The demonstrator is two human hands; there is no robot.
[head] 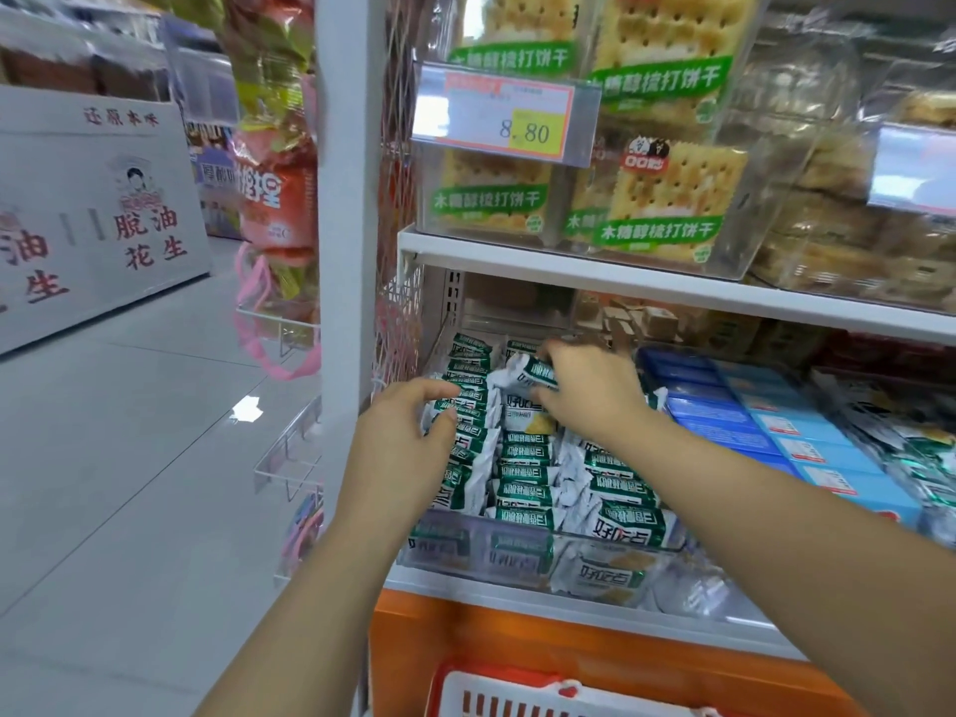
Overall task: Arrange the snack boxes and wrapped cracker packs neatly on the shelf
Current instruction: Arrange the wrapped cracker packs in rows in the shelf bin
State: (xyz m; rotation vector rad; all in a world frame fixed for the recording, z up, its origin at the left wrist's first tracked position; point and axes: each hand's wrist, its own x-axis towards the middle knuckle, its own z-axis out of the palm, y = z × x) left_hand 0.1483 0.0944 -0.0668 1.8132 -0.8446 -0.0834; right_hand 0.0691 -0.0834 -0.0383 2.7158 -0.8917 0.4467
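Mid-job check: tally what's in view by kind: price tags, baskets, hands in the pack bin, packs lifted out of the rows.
Price tags: 2 (8.80 tag, blurred tag at right edge)
Red basket: 1
Hands in the clear bin: 2 (left hand pinching row of packs, right hand)
Lifted cracker pack, held by right hand: 1
Total: 6

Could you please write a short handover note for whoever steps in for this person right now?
Left hand: fingers and thumb curled on packs of the left row in the clear bin.
Right hand: holds one wrapped pack, lifted over the bin's back half.
Blue boxes: lined up right of the bin.
Done: most packs stand on edge in rows.
Left: slot the held pack into a row; straighten the tilted packs at the middle and front.
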